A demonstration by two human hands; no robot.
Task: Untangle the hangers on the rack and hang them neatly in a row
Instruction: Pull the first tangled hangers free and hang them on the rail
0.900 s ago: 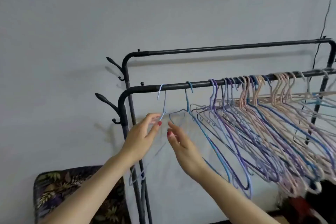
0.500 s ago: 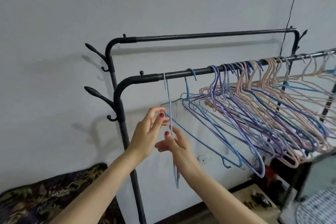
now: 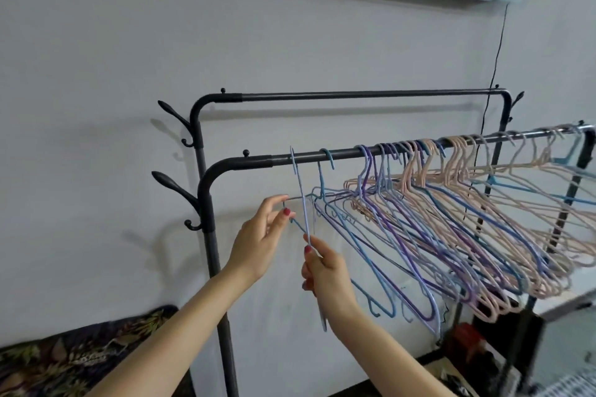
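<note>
Head view: a pale lilac hanger [image 3: 301, 200] is hooked on the front rail [image 3: 322, 156] of the rack [image 3: 206, 203], turned edge-on, and its lower part is pinched between thumb and fingertips of the right hand [image 3: 325, 271]. Just left of those fingertips, the left hand [image 3: 258, 242] pinches the end of a blue hanger [image 3: 319, 177] whose hook sits on the rail above and a little right of the left thumb. Right of both hands the remaining hangers [image 3: 451, 219] — blue, purple, pink — are bunched and interlaced, their lower bars crossing.

Several risks can be judged from this. The two held wires cross right between the fingertips, so if either is pulled sideways before the crossing is cleared, the other could be dragged along and its hook lifted off the rail. The blue hanger's shoulder is threaded among its neighbours; a hard tug could tighten the tangle or bring several down at once. The lilac hanger is gripped low and lightly — a twist could make it slip from the fingers.
</note>
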